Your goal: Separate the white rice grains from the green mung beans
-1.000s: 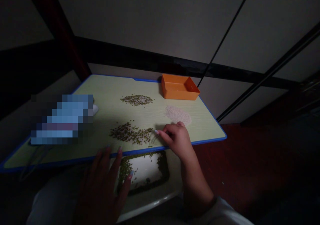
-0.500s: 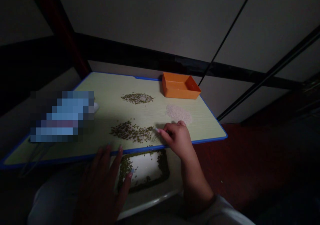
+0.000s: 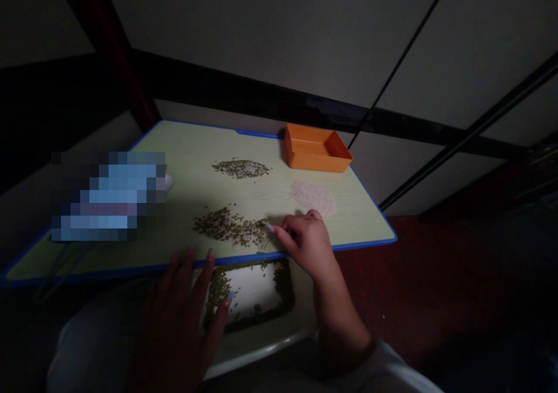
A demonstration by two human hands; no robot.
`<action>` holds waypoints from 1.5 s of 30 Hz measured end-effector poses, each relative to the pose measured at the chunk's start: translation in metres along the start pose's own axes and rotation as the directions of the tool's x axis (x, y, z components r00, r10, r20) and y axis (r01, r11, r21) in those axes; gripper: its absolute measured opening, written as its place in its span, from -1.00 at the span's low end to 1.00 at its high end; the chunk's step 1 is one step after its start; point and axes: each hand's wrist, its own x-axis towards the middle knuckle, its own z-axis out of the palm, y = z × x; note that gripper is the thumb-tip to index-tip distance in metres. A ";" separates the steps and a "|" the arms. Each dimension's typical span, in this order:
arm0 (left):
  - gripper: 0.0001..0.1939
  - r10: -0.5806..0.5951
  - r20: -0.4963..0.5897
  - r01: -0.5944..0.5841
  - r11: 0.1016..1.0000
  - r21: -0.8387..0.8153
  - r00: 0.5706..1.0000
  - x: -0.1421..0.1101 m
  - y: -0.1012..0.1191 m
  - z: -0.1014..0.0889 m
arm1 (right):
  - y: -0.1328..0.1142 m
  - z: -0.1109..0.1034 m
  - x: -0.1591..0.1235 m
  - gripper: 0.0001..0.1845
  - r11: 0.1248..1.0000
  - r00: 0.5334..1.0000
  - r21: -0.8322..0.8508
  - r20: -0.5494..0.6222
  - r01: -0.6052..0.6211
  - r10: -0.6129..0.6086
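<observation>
My right hand [image 3: 307, 239] rests by the right end of a near pile of small green beans mixed with pale grains [image 3: 226, 225]. Its fingers are curled in, and the thumb and a fingertip touch the edge of the pile; whatever may be pinched there is too small to make out. My left hand [image 3: 187, 317], dark in shadow, lies with fingers spread over the left side of a white tray [image 3: 257, 285]. Green beans line that tray, which sits below the front edge of the board [image 3: 361, 221].
A second mixed pile [image 3: 242, 168] lies farther back. White grains, like rice, form a patch [image 3: 313, 196] at right. An orange box [image 3: 318, 149] stands at the back right corner. A blurred-out phone-like object [image 3: 115, 198] is at left. Cabinet panels [image 3: 279, 38] rise behind.
My right hand's fingertips have shifted very slightly left towards the bean pile. My left hand keeps its place over the tray. The view has tilted a little.
</observation>
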 end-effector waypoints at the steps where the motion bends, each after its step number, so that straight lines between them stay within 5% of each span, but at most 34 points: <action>1: -0.23 -0.001 -0.003 0.001 1.000 -0.003 1.000 0.000 0.000 0.000 | -0.001 0.000 0.000 -0.67 1.000 1.000 0.002 0.011 0.004 -0.004; 18: -0.23 -0.013 -0.002 0.013 1.000 -0.019 1.000 -0.001 -0.001 0.001 | -0.012 0.006 0.007 -0.65 0.996 0.999 -0.077 0.012 0.033 -0.032; 24: -0.25 0.000 0.007 -0.001 1.000 0.013 1.000 0.000 -0.001 0.000 | -0.010 0.005 0.004 -0.68 0.996 0.996 0.030 0.032 0.078 -0.079; 33: -0.22 0.013 -0.003 -0.013 1.000 0.015 1.000 -0.002 -0.003 0.002 | -0.002 0.003 0.000 -0.68 1.000 1.000 0.015 0.006 0.018 -0.019; 42: -0.19 -0.070 0.071 0.074 0.995 -0.060 0.995 -0.005 -0.002 0.004 | 0.011 0.004 0.000 -0.70 0.980 0.974 -0.095 -0.163 -0.175 0.158; 45: -0.21 -0.076 0.055 0.079 0.995 -0.059 0.996 -0.005 -0.001 0.005 | 0.007 0.004 -0.001 -0.68 0.991 0.985 -0.046 -0.120 -0.128 0.122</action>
